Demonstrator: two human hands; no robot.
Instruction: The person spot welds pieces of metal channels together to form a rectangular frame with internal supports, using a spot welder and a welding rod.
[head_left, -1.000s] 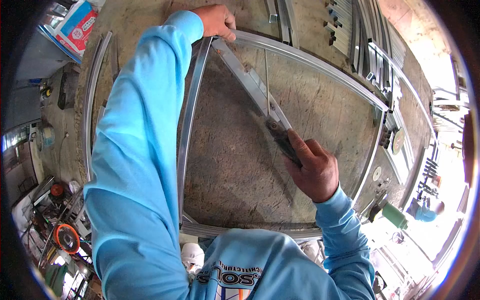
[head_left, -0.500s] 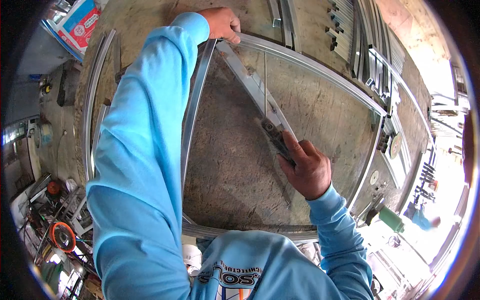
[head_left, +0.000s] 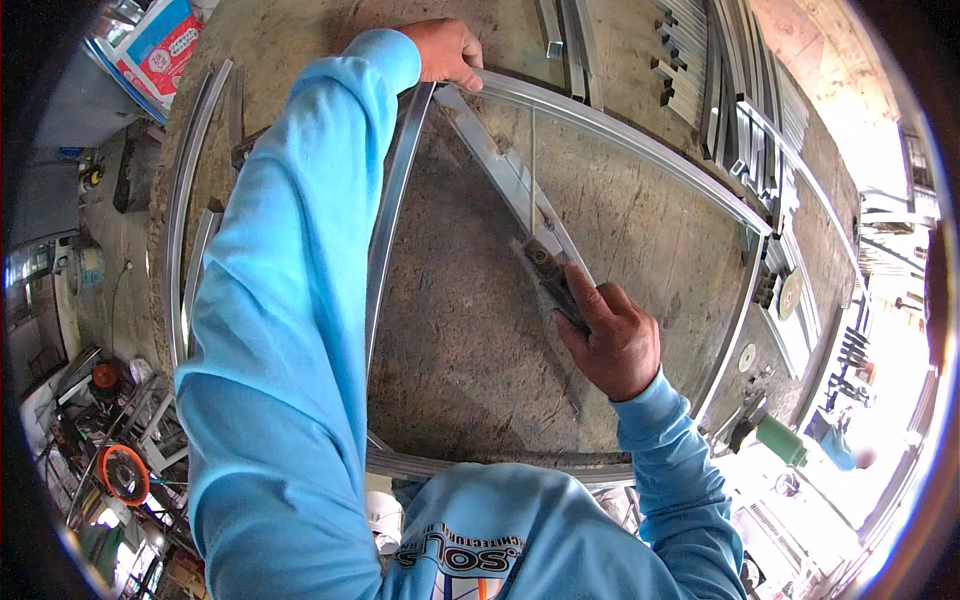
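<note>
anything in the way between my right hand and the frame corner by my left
Yes: a metal bar slants between the right hand and that corner, and the left hand is on the frame there.

The left arm (head_left: 285, 290) is stretching far forward, its left hand (head_left: 447, 52) pointing its fingers (head_left: 468, 76) inward and down. Closer to the torso (head_left: 500, 510), the right hand (head_left: 617, 340) is curling into a grip, its index finger (head_left: 587, 293) extending forward

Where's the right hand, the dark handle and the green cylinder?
Right hand (head_left: 622, 345): head view, back of hand.
Dark handle (head_left: 546, 267): head view, exposed upper part.
Green cylinder (head_left: 782, 441): head view, middle of side.
</note>
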